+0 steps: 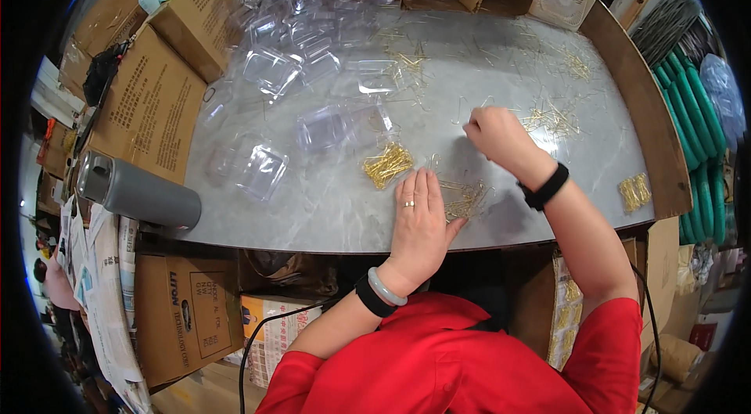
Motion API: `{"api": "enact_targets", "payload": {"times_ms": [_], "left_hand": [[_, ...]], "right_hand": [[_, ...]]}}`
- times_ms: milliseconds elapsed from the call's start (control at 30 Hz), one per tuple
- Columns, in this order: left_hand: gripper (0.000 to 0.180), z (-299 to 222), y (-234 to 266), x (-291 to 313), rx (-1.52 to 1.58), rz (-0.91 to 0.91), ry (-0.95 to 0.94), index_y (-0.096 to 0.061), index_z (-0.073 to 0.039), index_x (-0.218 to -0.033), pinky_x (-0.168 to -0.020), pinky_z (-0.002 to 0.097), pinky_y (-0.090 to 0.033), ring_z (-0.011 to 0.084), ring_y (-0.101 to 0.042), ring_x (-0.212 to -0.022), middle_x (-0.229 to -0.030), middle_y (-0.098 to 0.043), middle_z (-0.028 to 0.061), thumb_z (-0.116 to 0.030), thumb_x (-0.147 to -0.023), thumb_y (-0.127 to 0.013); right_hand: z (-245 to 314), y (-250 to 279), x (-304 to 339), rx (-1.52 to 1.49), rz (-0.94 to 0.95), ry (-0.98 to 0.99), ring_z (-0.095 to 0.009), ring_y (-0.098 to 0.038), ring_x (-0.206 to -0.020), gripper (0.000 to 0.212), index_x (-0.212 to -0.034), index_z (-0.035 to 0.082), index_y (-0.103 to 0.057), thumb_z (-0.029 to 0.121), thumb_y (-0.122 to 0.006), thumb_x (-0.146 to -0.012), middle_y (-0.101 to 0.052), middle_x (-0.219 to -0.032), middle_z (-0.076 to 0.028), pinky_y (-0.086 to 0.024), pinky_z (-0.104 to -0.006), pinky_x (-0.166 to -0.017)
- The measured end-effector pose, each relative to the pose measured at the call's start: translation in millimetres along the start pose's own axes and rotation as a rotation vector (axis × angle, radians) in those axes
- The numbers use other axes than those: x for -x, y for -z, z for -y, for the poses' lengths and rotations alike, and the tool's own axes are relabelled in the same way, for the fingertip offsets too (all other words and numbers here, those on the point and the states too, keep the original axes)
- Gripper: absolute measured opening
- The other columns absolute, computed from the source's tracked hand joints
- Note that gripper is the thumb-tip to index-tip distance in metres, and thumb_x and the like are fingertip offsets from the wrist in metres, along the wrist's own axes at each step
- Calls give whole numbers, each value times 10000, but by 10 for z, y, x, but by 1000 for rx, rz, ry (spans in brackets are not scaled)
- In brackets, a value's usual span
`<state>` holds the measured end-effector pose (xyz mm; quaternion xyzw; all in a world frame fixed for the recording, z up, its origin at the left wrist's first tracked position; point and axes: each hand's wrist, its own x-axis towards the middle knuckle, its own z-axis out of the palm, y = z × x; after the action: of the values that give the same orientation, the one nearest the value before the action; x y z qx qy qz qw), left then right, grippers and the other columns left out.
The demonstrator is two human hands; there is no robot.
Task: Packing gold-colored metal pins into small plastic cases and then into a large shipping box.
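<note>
My left hand (421,218) lies flat near the table's front edge, fingers stretched forward and thumb out to the right. Beside its fingers and thumb is a loose group of thin wire hooks (467,201). Just past its fingertips sits a dense pile of gold wire hooks (387,165). My right hand (501,138) is closed, over the table to the right and farther out. Whatever its fingers may hold is hidden. A few thin wires lie near its knuckles, and scattered gold hooks (554,120) spread to its right. An open clear plastic clamshell (321,128) rests beyond the gold pile.
Clear plastic clamshells (313,15) heap up at the back left, with another (262,171) nearer. A grey bottle (145,191) stands at the left edge. Cardboard walls (149,113) flank the table (313,218). A neat gold bundle (634,192) lies at the right edge.
</note>
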<state>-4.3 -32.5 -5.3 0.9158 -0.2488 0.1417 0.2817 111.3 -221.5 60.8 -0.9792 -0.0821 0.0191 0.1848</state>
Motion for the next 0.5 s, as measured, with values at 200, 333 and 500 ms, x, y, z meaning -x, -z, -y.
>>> {"api": "enact_targets", "payload": {"times_ms": [200, 333, 500], "left_hand": [[813, -32, 47, -31, 15, 15, -27, -368, 154, -1424, -1180, 553, -278, 469, -375, -1361, -1416, -441, 303, -263, -851, -767], [785, 22, 62, -15, -24, 50, -71, -379, 96, -1451, -1170, 566, -281, 467, -385, -1353, -1419, -452, 260, -266, -864, -753], [772, 26, 11, 8, 51, 13, -57, -357, 68, -1476, -1181, 559, -263, 446, -385, -1365, -1437, -438, 242, -249, -881, -734]], "right_hand": [[-74, -353, -400, 204, -223, 133, -422, -678, -887, 152, -978, -5, -634, 129, -612, -910, -658, -990, -252, -539, -514, -775], [-1, -317, -256, 123, -42, 370, -388, -645, -938, 96, -970, 54, -628, 51, -606, -876, -619, -1023, -170, -525, -478, -805], [-44, -263, 200, -48, -18, 652, -341, -596, -971, 111, -937, 79, -641, 27, -602, -846, -595, -973, -112, -502, -437, -810]]}}
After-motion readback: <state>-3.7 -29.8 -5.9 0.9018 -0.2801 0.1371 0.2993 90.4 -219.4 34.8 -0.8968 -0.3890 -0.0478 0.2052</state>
